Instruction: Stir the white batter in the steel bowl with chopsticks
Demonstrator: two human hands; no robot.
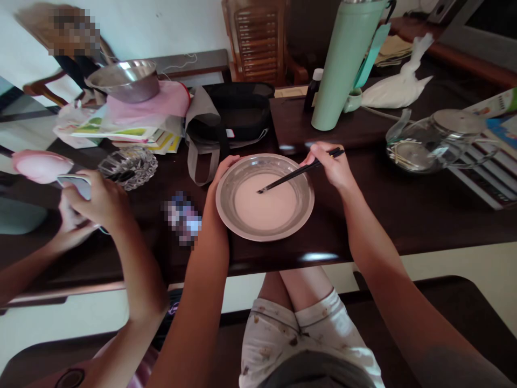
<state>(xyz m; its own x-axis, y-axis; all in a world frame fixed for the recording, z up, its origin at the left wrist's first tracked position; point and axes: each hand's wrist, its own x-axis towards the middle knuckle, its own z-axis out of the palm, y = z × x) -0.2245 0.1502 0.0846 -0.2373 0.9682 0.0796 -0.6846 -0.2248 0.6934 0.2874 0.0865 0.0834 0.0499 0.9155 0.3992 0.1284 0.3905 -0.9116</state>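
A steel bowl [224,214] stands near the table's front edge, holding a smooth pale, pinkish-white liquid [266,210]. My left hand [224,168] grips the bowl's left rim; most of its fingers are hidden behind the wall. Over the right side of the rim, my right hand [333,167] is closed round dark chopsticks [299,171]. They slant down to the left, and their tips touch the liquid near the middle of the bowl. Some of the pale liquid coats the tips.
At left, another person's hands [92,199] hold a phone [76,186]. Behind are a glass dish [131,167], a grey-black bag [234,116] and a second metal bowl [137,89]. A green flask [345,64] and a glass teapot [436,140] stand to the right.
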